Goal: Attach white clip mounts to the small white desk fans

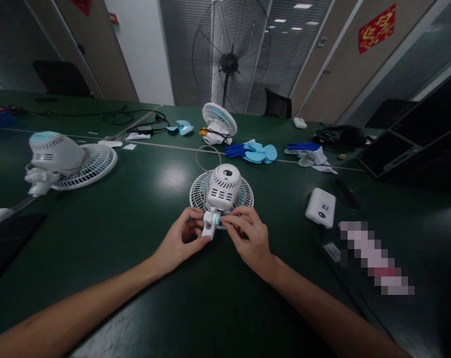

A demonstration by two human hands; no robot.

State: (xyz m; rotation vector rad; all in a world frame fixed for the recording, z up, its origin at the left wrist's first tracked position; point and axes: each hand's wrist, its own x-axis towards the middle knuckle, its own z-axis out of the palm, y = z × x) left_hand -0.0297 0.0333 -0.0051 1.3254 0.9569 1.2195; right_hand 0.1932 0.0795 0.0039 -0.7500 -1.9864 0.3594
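Observation:
A small white fan (223, 186) lies grille-down on the dark green table, its motor housing facing up. From the housing's near side a white clip bracket (209, 229) sticks out toward me. My left hand (183, 235) grips that bracket from the left, thumb at its lower end. On the bracket's right side sits a light blue knob (217, 219), pinched between the thumb and fingers of my right hand (249, 235). Part of the grille is hidden behind the housing and my fingers.
Another white fan (61, 156) lies at the left, and a third fan (218, 124) stands farther back. Blue fan blades (260, 153) rest near blue gloves (235, 150). A white box-shaped device (321, 207) with a cable is at the right, a dark tablet (12, 243) at the left.

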